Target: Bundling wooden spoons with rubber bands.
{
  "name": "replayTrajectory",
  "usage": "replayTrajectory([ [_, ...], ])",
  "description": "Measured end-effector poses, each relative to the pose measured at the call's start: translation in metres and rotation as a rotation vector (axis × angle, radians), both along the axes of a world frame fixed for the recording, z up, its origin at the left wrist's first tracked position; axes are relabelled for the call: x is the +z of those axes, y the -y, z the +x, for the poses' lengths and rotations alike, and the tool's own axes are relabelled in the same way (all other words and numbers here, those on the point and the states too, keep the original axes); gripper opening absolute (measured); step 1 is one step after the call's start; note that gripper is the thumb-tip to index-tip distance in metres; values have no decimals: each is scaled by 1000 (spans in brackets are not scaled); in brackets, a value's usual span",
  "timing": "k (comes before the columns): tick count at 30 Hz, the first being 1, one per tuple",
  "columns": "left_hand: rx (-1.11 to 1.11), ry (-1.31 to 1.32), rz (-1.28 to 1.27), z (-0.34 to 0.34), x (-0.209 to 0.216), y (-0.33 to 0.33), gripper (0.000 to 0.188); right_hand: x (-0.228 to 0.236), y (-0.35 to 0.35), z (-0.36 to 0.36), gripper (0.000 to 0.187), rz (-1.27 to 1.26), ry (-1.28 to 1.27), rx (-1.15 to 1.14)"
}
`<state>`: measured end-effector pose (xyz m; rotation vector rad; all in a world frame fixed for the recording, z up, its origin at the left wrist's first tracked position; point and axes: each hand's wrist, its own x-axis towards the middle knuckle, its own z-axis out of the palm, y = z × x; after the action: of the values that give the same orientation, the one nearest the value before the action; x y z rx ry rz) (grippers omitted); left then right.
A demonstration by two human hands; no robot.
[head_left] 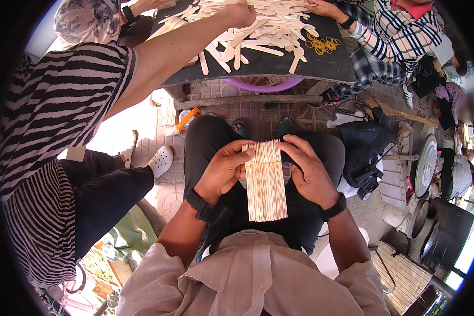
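Observation:
Upright above my lap is a bundle of thin flat wooden sticks [266,192], seen edge-on and packed side by side. A yellow rubber band [264,164] runs across it near its upper end. My left hand [224,167] grips the upper left side, its thumb lying on the front face. At the upper right corner, my right hand [308,168] holds the bundle with its fingers curled over the top edge; some fingertips are hidden behind the sticks.
Ahead stands a dark table [332,66] with a heap of loose wooden spoons and sticks [247,31] and yellow rubber bands [323,44]. A purple basin [263,84] sits beneath. A co-worker's arm [179,52] reaches over from the left; another person [389,31] works at the far right.

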<state>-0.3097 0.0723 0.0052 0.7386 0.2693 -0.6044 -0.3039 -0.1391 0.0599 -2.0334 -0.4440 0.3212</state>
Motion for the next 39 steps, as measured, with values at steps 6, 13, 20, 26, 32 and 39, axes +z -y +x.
replayTrajectory([
  [6, -62, -102, -164, 49, 16, 8, 27, 9, -2, 48, 49, -123, 319, 162],
  [13, -20, 1000, 1015, 130, 50, 2, 58, -5, 10, 139, 42, 251, -35, -92],
  [20, 9, 1156, 1028, 208, 24, 15, 38, -29, -5, 205, 31, 76, 119, -85],
  [26, -24, 1001, 1015, 227, -14, 19, 31, -62, -5, 224, 31, -69, 244, -124],
  [32, -16, 1158, 1068, 230, 16, 22, 30, -46, -4, 224, 37, 34, 285, -124],
  [39, -36, 1120, 1034, 234, 9, 25, 28, -45, -2, 231, 30, 88, 266, -101],
])
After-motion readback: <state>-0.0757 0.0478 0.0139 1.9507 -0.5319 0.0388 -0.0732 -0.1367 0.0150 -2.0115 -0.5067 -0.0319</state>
